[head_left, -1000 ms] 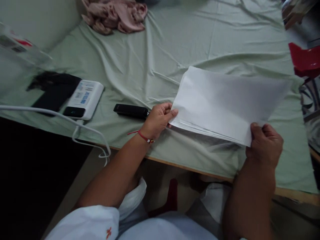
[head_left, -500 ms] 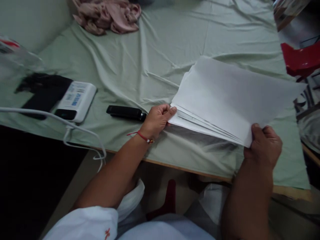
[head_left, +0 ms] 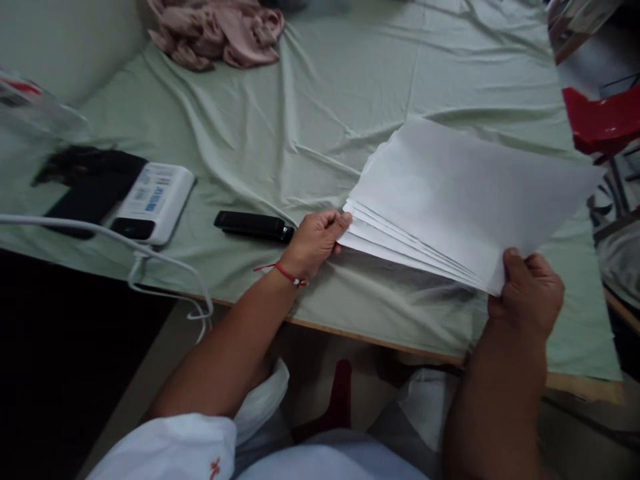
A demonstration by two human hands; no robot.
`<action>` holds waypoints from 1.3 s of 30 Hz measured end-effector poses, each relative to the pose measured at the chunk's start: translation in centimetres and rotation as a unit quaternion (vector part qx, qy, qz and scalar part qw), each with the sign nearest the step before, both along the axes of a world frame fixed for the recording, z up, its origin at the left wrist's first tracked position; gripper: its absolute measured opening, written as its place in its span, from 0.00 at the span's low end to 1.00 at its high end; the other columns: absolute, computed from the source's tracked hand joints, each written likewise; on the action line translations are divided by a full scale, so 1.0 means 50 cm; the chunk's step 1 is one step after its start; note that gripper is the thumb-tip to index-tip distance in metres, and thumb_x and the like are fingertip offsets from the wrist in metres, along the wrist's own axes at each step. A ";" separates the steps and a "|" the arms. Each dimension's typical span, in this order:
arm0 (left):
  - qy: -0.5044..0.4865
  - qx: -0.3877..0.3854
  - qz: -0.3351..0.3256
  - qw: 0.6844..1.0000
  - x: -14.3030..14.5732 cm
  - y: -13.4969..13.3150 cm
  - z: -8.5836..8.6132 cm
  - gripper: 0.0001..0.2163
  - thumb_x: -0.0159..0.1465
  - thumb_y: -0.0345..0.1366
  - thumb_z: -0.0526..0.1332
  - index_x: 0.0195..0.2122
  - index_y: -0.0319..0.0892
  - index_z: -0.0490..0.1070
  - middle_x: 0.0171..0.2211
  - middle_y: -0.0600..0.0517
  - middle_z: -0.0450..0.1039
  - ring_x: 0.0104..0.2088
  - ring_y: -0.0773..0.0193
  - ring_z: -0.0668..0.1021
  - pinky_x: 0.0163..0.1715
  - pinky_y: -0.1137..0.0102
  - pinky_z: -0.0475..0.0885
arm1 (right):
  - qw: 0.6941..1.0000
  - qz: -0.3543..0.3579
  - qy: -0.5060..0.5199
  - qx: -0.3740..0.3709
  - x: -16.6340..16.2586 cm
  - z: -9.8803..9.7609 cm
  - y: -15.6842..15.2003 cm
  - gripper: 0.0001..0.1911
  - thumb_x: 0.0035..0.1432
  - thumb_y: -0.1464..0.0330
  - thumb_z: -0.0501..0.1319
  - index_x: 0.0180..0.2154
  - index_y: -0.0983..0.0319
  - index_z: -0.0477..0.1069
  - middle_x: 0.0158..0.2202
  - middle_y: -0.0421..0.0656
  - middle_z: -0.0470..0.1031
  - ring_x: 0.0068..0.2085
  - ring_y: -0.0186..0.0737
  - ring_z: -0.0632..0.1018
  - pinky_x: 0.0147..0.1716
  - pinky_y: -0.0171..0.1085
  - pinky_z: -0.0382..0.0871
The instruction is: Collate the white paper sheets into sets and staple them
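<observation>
Several white sheets of paper (head_left: 465, 193) are held up just over the green cloth, fanned out along their left and near edges. My left hand (head_left: 315, 243), with a red string bracelet at the wrist, pinches the sheets at their near left corner. At the near right corner my right hand (head_left: 530, 287) grips them, thumb on top, fingers underneath and mostly hidden. A black stapler-like object (head_left: 253, 225) lies on the cloth just left of my left hand.
A green cloth (head_left: 350, 87) covers the table. On the left lie a white power bank (head_left: 155, 200) with a white cable (head_left: 90, 223) and a black pouch-like item (head_left: 95, 190). Crumpled pink fabric (head_left: 220, 33) sits at the back; a red chair (head_left: 600, 120) stands beyond the right edge.
The sheets have spread further apart at the left end, and their far edge has dipped slightly toward me. Both hands stay in nearly the same place.
</observation>
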State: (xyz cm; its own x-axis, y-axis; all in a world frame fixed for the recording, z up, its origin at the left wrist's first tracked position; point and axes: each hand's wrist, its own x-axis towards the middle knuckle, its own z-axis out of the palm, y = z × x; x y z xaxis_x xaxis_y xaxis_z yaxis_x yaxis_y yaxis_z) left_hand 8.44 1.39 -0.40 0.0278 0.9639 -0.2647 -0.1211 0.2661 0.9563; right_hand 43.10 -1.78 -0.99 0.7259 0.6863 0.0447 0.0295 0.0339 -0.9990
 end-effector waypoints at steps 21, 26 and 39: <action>-0.071 -0.015 0.053 0.996 -0.002 0.005 -0.016 0.34 0.51 0.67 0.92 0.31 0.48 0.76 0.25 0.57 0.79 0.33 0.57 0.86 0.34 0.65 0.81 | 0.995 0.060 -0.002 -0.084 -0.027 0.039 -0.016 0.32 0.36 0.51 0.88 0.23 0.55 0.68 0.22 0.30 0.62 0.25 0.31 0.64 0.20 0.31 0.54; -0.075 -0.023 0.050 0.996 -0.001 0.007 -0.017 0.32 0.60 0.68 0.88 0.29 0.49 0.74 0.26 0.54 0.82 0.36 0.54 0.89 0.36 0.64 0.85 | 0.995 0.058 -0.006 -0.079 -0.027 0.035 -0.016 0.33 0.36 0.47 0.90 0.25 0.55 0.72 0.24 0.32 0.68 0.26 0.32 0.66 0.21 0.31 0.56; -0.060 0.083 0.003 0.995 -0.036 0.030 -0.010 0.28 0.55 0.59 0.91 0.39 0.47 0.81 0.40 0.46 0.90 0.59 0.42 0.91 0.57 0.55 0.88 | 0.995 0.052 -0.060 0.053 -0.017 0.023 -0.011 0.21 0.45 0.55 0.85 0.28 0.56 0.77 0.31 0.35 0.75 0.36 0.35 0.72 0.40 0.36 0.73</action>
State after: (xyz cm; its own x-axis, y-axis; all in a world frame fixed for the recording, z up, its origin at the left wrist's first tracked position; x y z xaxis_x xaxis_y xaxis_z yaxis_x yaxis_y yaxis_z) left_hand 6.62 2.87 -0.92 0.0436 0.9943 -0.0975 -0.2383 0.1052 0.9655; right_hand 42.27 -2.34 0.17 0.6366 0.7442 0.2021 0.1386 0.1473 -0.9793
